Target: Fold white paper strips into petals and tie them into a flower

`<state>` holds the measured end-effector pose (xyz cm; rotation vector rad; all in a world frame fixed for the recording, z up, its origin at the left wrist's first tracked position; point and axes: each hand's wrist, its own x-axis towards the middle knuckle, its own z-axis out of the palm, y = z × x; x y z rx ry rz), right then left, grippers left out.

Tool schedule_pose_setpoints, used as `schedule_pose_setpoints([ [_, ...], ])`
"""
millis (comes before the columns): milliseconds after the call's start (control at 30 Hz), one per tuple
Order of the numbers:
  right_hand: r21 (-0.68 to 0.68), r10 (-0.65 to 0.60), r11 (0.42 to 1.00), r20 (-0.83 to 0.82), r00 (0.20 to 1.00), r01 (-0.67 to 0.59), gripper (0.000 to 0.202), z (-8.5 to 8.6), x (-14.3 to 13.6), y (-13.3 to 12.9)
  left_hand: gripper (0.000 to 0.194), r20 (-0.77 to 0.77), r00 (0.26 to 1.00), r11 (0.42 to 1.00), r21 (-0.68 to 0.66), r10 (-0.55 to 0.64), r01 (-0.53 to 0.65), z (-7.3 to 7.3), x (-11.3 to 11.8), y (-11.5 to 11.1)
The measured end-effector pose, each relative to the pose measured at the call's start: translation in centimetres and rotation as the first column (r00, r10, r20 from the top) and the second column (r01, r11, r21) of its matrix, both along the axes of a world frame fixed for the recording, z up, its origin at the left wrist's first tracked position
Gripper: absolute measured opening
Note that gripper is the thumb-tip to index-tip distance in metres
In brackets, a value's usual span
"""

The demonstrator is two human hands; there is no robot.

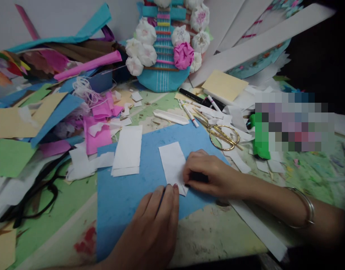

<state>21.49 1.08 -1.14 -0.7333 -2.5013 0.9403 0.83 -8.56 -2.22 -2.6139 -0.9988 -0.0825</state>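
A small white paper piece [172,159] lies on a blue sheet [118,202], its lower end folded or pointed. My left hand [155,221] rests at its lower end, fingers stretched and close together, fingertips on the paper. At the paper's right edge is my right hand [208,174], fingers curled, thumb and fingers near the lower right corner; what they grip, if anything, is too small to make out. To the left sits a stack of white paper strips [127,150] on the blue sheet.
Gold-handled scissors [224,137], markers [192,97] and paper scraps lie beyond my right hand. Behind stands a blue paper instrument [161,77] with paper flowers. Black glasses [38,202] and coloured papers [13,157] are at left; a green object [261,138] is right.
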Motion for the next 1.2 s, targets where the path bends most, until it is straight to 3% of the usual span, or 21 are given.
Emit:
schedule_pose_setpoints([
  [167,0.002,-0.002,1.0,0.005,1.0,0.002,0.007,0.07,0.03,-0.01,0.046,-0.021,1.0,0.999,-0.039,0.016,-0.016,0.17,-0.03,-0.05],
  [333,0.004,0.0,1.0,-0.003,1.0,0.0,0.008,0.09,-0.02,-0.07,0.043,0.1,0.994,0.999,0.028,-0.036,0.034,-0.14,0.0,0.05],
  [567,0.003,0.003,1.0,-0.001,1.0,-0.003,0.01,0.04,0.02,-0.02,0.035,0.15,0.985,0.996,0.026,-0.084,0.081,0.56,0.11,-0.01],
  [933,0.005,0.0,1.0,-0.009,1.0,0.0,0.009,-0.02,0.02,-0.1,0.041,0.078,0.994,0.997,-0.003,-0.078,0.078,0.69,-0.05,0.17],
  [1200,-0.005,-0.002,1.0,-0.009,1.0,0.002,0.007,-0.15,0.06,-0.01,0.038,0.134,0.986,0.995,-0.003,-0.098,0.099,0.48,0.04,0.45],
])
